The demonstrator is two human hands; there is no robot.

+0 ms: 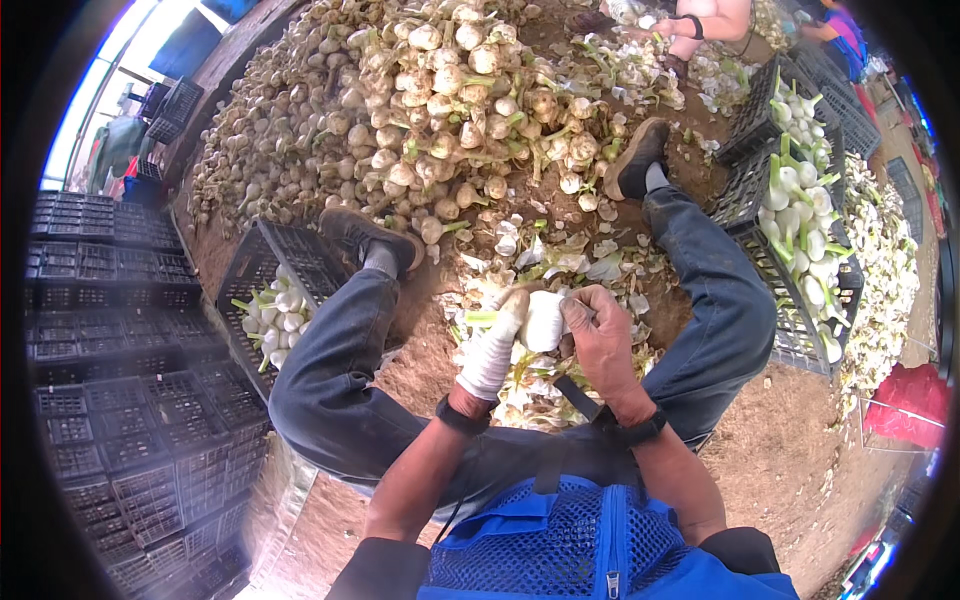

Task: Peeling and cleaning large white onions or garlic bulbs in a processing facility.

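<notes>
A white garlic bulb [541, 322] is held between my hands, above a litter of peeled skins. My left hand [491, 349], in a pale glove or wrapping, grips it from the left, and a green stem [481, 319] sticks out past that hand. On the bulb's right side, the bare fingers of my right hand [606, 349] are curled with the thumb against it. Whether they pinch the outer skin or the bulb itself is hard to see. Loose papery skins [555, 259] cover the ground between my legs.
A large heap of unpeeled garlic [420, 112] lies ahead. Black crates with cleaned bulbs stand left [270, 247] and right [806, 247]. Stacked black crates [127, 427] line the far left. Another person's arm [705, 28] shows at the top right, beside more skins.
</notes>
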